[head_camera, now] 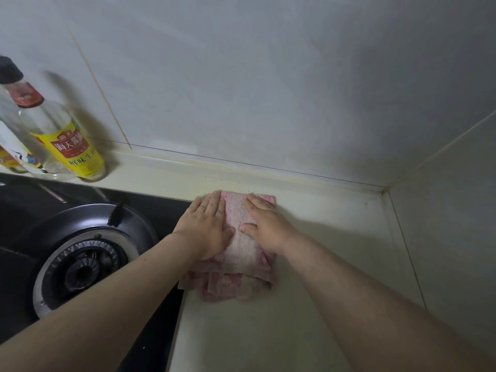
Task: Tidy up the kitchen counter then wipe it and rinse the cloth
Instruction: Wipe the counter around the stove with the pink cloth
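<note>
A folded pink cloth (239, 248) lies flat on the cream kitchen counter (322, 264), close to the back wall and just right of the stove. My left hand (206, 226) presses palm-down on the cloth's left side, fingers together and pointing at the wall. My right hand (264, 224) presses palm-down on its right side, thumb spread toward the left hand. Both hands lie flat on top of the cloth; neither grips it. The cloth's frayed near edge sticks out below my wrists.
A black gas stove (80, 264) with a round burner fills the left. Sauce bottles stand at the back left, the nearest with a yellow label (67, 146). Grey tiled walls meet in a corner (383, 189) at the right.
</note>
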Tool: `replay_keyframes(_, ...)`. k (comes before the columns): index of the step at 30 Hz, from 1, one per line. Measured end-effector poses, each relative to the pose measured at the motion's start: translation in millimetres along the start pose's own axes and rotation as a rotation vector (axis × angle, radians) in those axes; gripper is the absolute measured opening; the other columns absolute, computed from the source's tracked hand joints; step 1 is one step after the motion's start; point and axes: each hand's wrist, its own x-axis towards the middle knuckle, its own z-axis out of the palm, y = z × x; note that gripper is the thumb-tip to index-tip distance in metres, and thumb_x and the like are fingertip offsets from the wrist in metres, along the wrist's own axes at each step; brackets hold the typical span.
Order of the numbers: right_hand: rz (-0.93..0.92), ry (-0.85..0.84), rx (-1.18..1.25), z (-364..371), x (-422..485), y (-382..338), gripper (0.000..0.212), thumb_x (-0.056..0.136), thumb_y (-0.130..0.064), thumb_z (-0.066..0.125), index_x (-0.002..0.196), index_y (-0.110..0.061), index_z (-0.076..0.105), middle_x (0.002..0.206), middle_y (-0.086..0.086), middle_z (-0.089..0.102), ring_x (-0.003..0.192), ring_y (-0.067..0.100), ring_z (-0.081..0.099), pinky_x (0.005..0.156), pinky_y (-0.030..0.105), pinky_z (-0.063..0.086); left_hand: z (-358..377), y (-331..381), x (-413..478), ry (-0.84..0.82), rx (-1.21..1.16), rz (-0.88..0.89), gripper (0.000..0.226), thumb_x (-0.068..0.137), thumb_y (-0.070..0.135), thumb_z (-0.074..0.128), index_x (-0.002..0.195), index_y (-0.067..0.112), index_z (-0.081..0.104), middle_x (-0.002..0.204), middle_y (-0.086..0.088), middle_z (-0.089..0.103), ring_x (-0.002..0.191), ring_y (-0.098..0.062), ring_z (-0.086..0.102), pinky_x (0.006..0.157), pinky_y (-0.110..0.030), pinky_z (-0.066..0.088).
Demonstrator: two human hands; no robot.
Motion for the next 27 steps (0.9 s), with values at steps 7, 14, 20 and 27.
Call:
replay_keyframes(7, -0.009, 0.007, -0.007, -10, 22, 3, 0.073, 0.099, -0.036, 0.054, 0.157, -0.014, 0.014, 0.166, 0.001, 0.004, 0.152, 0.013, 0.0, 0.117, 0.019, -0.004, -7, -7, 22, 0.019, -0.01, -0.027, 0.076, 0.098, 0.053, 0.014, 0.152, 0.001, -0.004, 0.161, -0.018, -0.009, 0.15, -0.027, -0.005, 0.122, -0.041, -0.003)
replay_keyframes(14, -0.008, -0.008, -0.024, -13, 28, -1, 0.071, 0.1, -0.036, 0.051, 0.157, -0.014, 0.014, 0.166, 0.0, 0.004, 0.152, 0.013, 0.001, 0.121, 0.023, -0.001, -19, -11, 31, 0.019, -0.065, -0.046, 0.078, 0.098, 0.053, 0.019, 0.152, 0.001, 0.001, 0.161, -0.019, -0.005, 0.15, -0.027, -0.002, 0.121, -0.04, -0.002)
replay_keyframes(20, -0.192, 0.096, -0.192, -10, 11, -14, 0.074, 0.095, -0.045, 0.054, 0.155, -0.014, 0.025, 0.164, 0.006, 0.014, 0.152, 0.02, 0.009, 0.119, 0.026, -0.005, -16, -25, -53, 0.289, -0.433, -0.024, 0.073, 0.09, 0.053, 0.026, 0.15, 0.013, 0.031, 0.158, -0.005, 0.028, 0.143, -0.02, 0.03, 0.118, -0.029, 0.01)
replay_keyframes(27, -0.18, -0.015, -0.329, 8, 39, -33, 0.083, 0.095, -0.067, 0.03, 0.157, -0.023, -0.004, 0.164, -0.005, -0.011, 0.151, 0.012, -0.009, 0.123, 0.033, -0.004, 27, -50, -122, 0.311, -0.483, -0.348, 0.07, 0.091, 0.048, 0.047, 0.148, 0.009, 0.035, 0.159, -0.006, 0.022, 0.143, -0.028, 0.032, 0.115, -0.026, 0.014)
